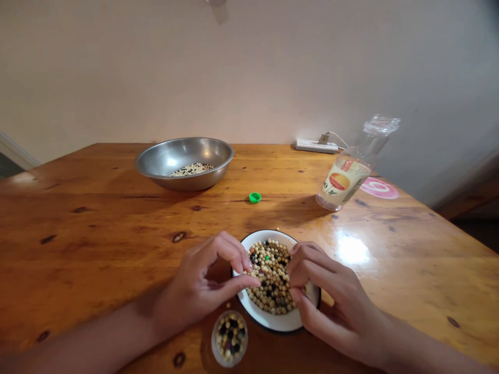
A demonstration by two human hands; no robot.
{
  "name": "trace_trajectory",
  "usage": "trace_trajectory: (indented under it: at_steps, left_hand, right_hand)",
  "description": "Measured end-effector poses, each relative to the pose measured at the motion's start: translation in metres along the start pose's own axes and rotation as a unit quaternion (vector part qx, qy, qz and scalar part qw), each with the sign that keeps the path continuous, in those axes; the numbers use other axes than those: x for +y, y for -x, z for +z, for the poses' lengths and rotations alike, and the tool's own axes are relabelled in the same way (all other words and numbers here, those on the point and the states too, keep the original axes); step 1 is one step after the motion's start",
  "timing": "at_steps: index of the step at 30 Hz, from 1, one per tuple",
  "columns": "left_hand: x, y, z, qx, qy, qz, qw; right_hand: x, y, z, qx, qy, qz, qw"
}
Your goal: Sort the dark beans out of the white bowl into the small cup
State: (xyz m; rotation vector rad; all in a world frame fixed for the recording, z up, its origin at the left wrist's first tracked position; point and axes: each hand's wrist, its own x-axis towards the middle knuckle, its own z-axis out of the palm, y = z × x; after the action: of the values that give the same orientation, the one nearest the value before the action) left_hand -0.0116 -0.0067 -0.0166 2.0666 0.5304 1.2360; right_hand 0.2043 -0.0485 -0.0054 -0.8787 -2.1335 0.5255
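A white bowl with a dark rim (283, 324) holds many small round beads (268, 296), mostly cream with black ones and a green one among them. Over its left side is my left hand (218, 272), its thumb and curled fingers slightly apart just above the beads. My right hand (329, 291) reaches over the right side, with thumb and fingertips pinched close together. Anything between those right fingertips is hidden or too small to make out. A small clear cup (213, 343) of similar beads stands in front of the bowl, below my left wrist.
A wide steel bowl (183, 183) with beads in it stands at the back left. A green bottle cap (254, 198) lies mid-table. At the right are a clear labelled bottle (343, 182), a pink round sticker (382, 188) and a power strip (316, 146) by the wall.
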Motion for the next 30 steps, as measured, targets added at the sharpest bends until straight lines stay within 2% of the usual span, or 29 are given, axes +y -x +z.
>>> trace_trajectory:
  at_steps: [12, 21, 30]
  left_hand:
    - [-0.0015, 0.0028, -0.0012, -0.026, -0.003, -0.032, 0.999]
    - [-0.0021, 0.0039, -0.0013, -0.022, 0.008, -0.049, 0.999]
    - [-0.0006, 0.0023, -0.0005, -0.022, 0.025, -0.047, 0.998]
  right_hand:
    - [0.0005, -0.0014, -0.0033, -0.012, -0.012, -0.005, 1.000]
    - [0.0023, 0.0009, -0.0035, -0.002, -0.041, -0.005, 0.999]
    - [0.0015, -0.0015, -0.0031, -0.006, -0.020, -0.015, 1.000]
